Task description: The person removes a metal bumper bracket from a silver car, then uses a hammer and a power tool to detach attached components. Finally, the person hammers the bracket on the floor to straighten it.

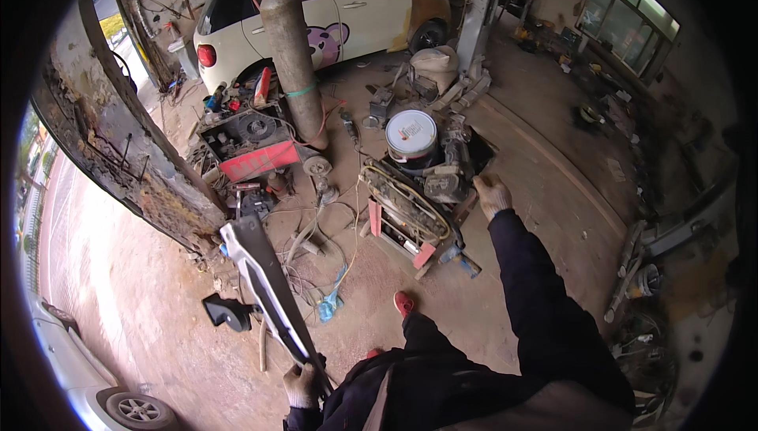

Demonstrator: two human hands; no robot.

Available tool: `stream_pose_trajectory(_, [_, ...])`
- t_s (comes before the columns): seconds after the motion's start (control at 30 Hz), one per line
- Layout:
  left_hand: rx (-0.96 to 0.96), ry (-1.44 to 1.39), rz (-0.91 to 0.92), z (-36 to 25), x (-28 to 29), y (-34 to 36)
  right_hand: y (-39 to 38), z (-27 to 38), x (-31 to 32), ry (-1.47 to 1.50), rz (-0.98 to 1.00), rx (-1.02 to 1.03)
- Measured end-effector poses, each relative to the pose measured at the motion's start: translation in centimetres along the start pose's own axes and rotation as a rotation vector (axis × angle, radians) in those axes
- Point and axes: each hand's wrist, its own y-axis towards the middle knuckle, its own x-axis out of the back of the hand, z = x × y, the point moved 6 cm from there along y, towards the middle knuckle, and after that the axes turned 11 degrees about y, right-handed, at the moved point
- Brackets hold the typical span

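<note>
Daylight strong along the left edge of the floor [134,273], bleached pale there; right edge dim and brown, its clutter [604,99] dark, perhaps slightly soft. Window [628,20] glows pale green beyond the floor's far right corner. Fisheye bends the silver car [75,368] at the near left corner; black vignette rings the view.
</note>
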Motion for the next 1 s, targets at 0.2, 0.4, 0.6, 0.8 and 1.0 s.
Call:
stream_pose_trajectory(0.2, [0.015, -0.082, -0.239, 2.5, -3.9, 1.6, 12.3, 0.6, -7.8, -0.403, 0.175, -0.088])
stream_pose_trajectory(0.4, [0.1, -0.101, -0.437, 3.9, -7.9, 2.6, 13.5, 0.7, -9.3, -0.467, 0.332, -0.182])
stream_pose_trajectory(0.6, [0.132, -0.102, -0.404, 1.3, -10.7, 6.3, 12.8, 1.0, -9.3, -0.339, 0.155, -0.157])
stream_pose_trajectory(0.8, [0.017, -0.121, -0.361, -2.0, -13.0, 8.8, 12.9, -1.8, -7.1, 0.054, 0.11, -0.185])
stream_pose_trajectory(1.0, [0.053, -0.082, -0.363, -2.5, -12.5, 9.2, 10.7, -4.1, -4.6, 0.686, 0.162, -0.275])
